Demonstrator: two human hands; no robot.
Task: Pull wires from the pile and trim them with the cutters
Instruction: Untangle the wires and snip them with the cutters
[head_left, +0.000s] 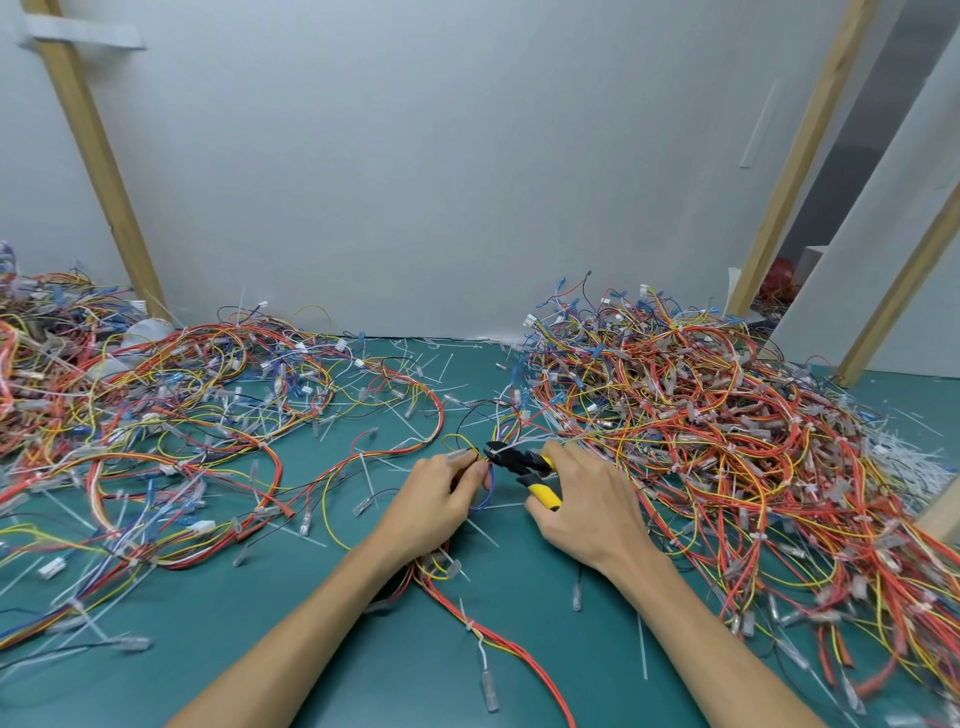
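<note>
Fingers (460, 470) of the left hand (436, 504) curl around a few thin wires (487, 486), blue and yellow, and pinch them just in front of the knuckles. A small clear plastic sleeve on one wire end sits on top of these fingers. The right hand (587, 499) grips the cutters (514, 460): its thumb and fingers wrap the two smooth yellow handles, which stand a little apart. The black metal head of the cutters points left and meets the pinched wires right at the left fingertips; whether the blades have closed on a wire I cannot tell.

Both hands work over a flat, matte green table (363, 649), in the gap between two heaps. On the right rises the big pile (727, 415), a dense tangle of red, orange, yellow and blue wires with clear sleeves and white plugs. A looser, flatter spread of wires (171, 415) in wide loops lies on the left. A tied bundle (524, 657) of red and yellow wires runs out from under the left wrist toward the near edge. Thin white plastic ties (904, 457), straight and stiff, are scattered around, thickest at the far right. Behind stands a plain pale wall (415, 156) with slanting wooden posts (98, 156) on either side.
</note>
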